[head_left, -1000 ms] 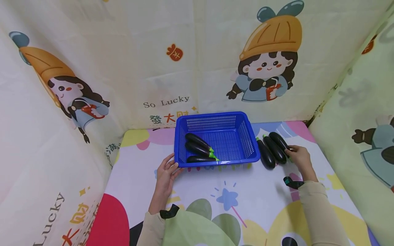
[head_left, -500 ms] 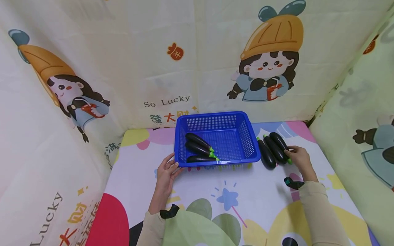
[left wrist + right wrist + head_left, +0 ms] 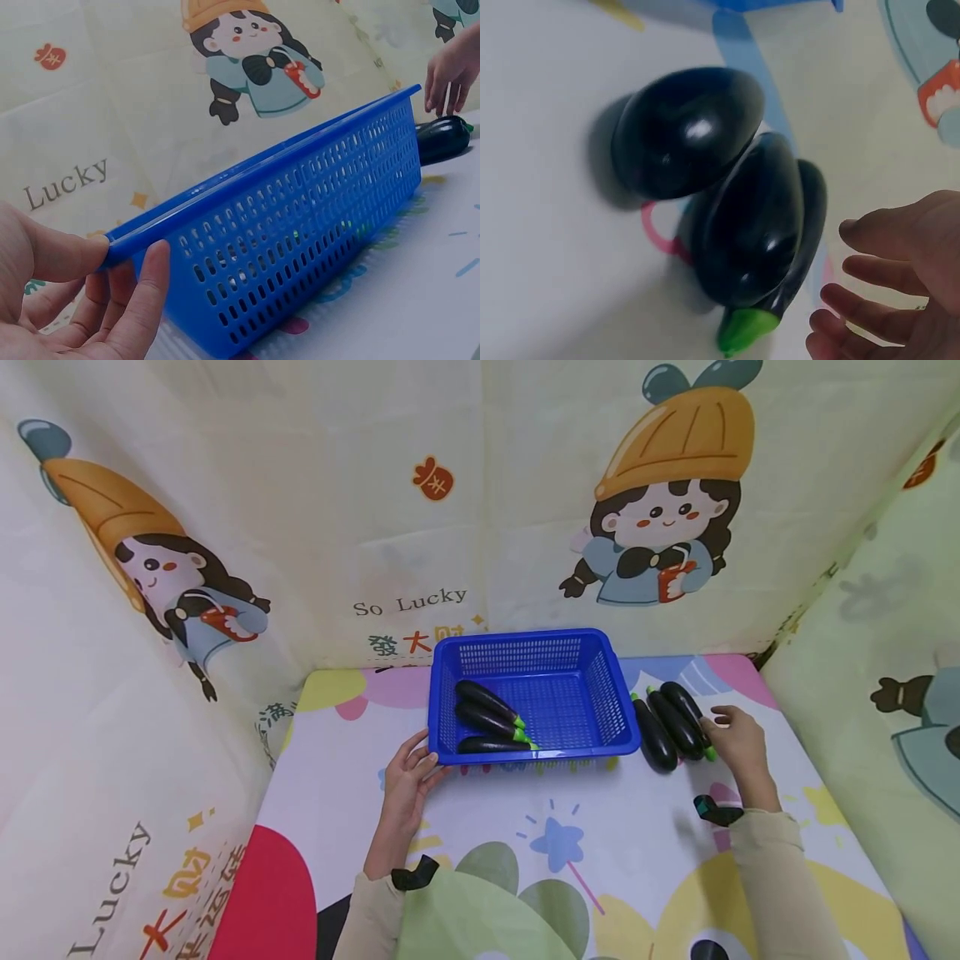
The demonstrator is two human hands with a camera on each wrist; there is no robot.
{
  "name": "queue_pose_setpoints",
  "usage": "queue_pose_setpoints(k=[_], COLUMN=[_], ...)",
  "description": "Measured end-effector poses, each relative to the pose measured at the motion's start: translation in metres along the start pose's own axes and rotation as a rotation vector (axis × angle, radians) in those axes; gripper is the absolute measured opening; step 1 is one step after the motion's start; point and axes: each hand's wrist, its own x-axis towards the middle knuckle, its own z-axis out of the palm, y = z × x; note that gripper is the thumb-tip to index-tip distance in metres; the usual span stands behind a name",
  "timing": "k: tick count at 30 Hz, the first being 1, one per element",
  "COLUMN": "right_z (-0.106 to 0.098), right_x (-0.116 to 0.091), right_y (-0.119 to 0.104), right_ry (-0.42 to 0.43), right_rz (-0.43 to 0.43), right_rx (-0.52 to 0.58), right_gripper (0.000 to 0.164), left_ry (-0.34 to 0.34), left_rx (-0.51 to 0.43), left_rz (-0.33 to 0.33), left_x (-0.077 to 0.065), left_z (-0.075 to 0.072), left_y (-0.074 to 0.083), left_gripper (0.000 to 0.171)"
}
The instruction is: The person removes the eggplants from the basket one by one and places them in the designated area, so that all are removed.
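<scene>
In the head view, a blue plastic basket point(image 3: 534, 753) holds 3 eggplants point(image 3: 487, 720) with green stem ends, lying at its left side. My left hand point(image 3: 405, 785) grips the basket's front left corner; the left wrist view shows the thumb point(image 3: 71, 255) at the rim and fingers bent beneath it. To the right of the basket, 3 more dark eggplants point(image 3: 655, 735) lie side by side on the table. Beside the rightmost one is my right hand point(image 3: 738, 745). Its fingers point(image 3: 881, 274) are spread and hold nothing, with a gap to the eggplants in the right wrist view.
A patterned cloth covers the table point(image 3: 480, 810). Behind it hangs a cream printed curtain point(image 3: 517, 527), and more printed cloth point(image 3: 877, 635) closes off the right side. The basket stands near the table's back edge.
My right hand has drawn slightly away from the rightmost eggplant, which it was touching before. The left hand keeps its place at the basket. The whole head view has shifted a little.
</scene>
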Motion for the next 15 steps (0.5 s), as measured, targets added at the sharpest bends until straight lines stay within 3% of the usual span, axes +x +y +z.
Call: queue_pose_setpoints(k=[15], right_z=[0.001], right_x=[-0.02], right_y=[-0.046], right_ry=[0.082], right_rz=[-0.083], right_rx=[0.109], right_gripper=[0.048], left_ry=[-0.005], left_rx=[0.028], left_rz=[0.013], left_x=[-0.001], left_z=[0.001], left_y=[0.001], left_gripper=[0.055])
